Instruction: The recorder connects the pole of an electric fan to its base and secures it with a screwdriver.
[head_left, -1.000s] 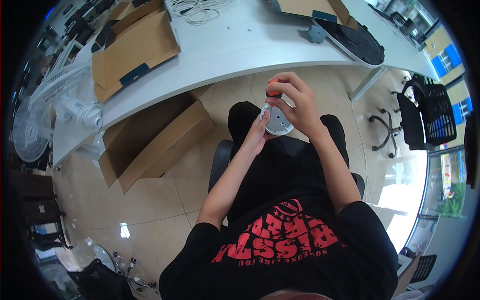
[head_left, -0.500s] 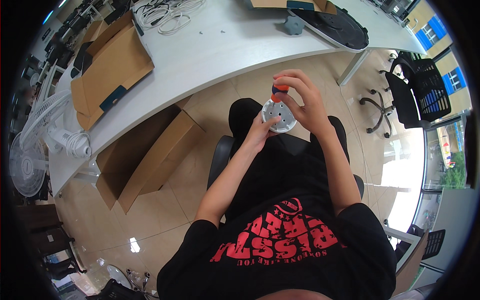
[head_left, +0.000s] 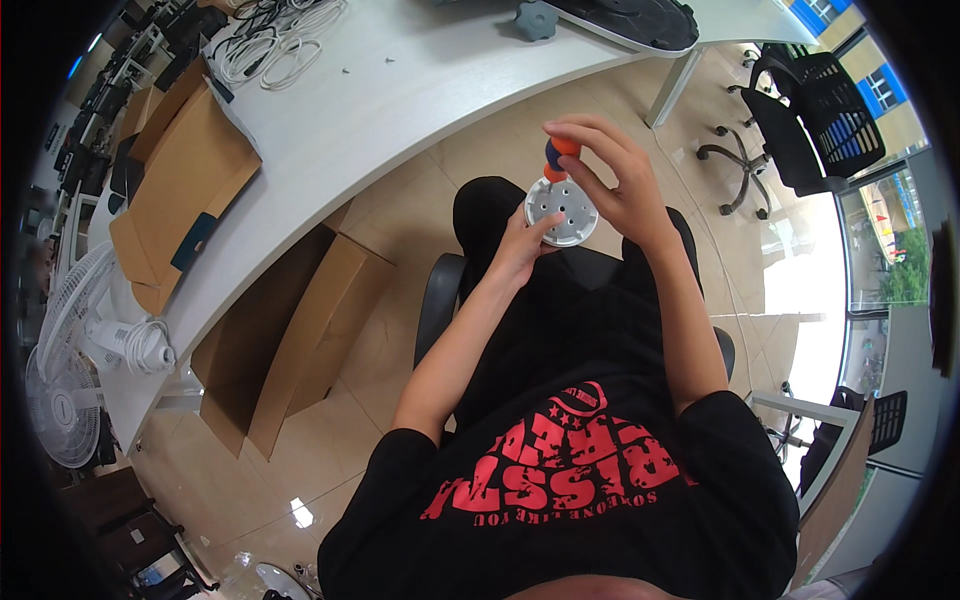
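Above my lap, my left hand (head_left: 527, 244) grips a round white plastic disc (head_left: 574, 200) with several small holes, its thumb lying across the face. My right hand (head_left: 622, 180) holds a short screwdriver by its orange and dark blue handle (head_left: 567, 148), fingers curled round the top. The screwdriver stands over the disc's upper edge with its tip down; whether a screw sits beneath it is too small to tell. Two tiny screw-like pieces (head_left: 390, 60) lie on the white table.
The white table (head_left: 400, 125) curves ahead, bearing an open cardboard box (head_left: 195, 185), white cables (head_left: 290, 50), a grey knob (head_left: 536, 20) and a black oval base (head_left: 625, 18). A white fan (head_left: 75, 350) is at left. Another carton (head_left: 320, 330) stands on the floor; an office chair (head_left: 800, 125) is at right.
The view has shifted, so the table and boxes sit farther up and left. Both hands keep hold of the disc and the screwdriver; the right fingers have turned slightly on the handle.
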